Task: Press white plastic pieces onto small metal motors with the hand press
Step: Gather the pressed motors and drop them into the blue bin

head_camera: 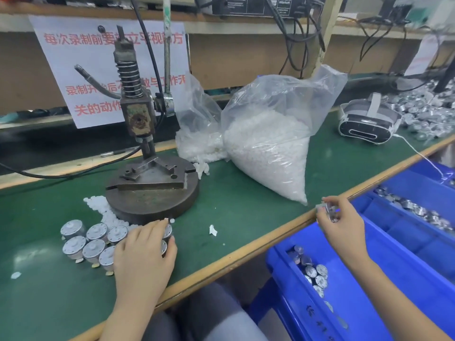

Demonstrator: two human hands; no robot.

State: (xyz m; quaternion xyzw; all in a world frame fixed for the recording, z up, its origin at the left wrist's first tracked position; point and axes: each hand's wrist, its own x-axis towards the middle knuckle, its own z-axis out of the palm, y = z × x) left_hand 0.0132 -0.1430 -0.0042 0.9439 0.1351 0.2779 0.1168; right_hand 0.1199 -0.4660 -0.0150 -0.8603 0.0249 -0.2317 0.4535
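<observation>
Two hands are showing in the head view. The right hand (337, 223) is pinching a motor (331, 212) at the tabletop (246, 205) edge, the press (152, 183) lying toward nine o'clock. The left hand (145, 252), nearer the press, is resting relaxed fingers on the motor cluster (93, 239), with white pieces (99, 209) lying toward ten o'clock.

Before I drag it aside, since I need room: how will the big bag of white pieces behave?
The big bag probably sags and shifts: thin clear film around loose pieces. Likely hefty, heaped this full. Its loose top might spill if tipped.
</observation>
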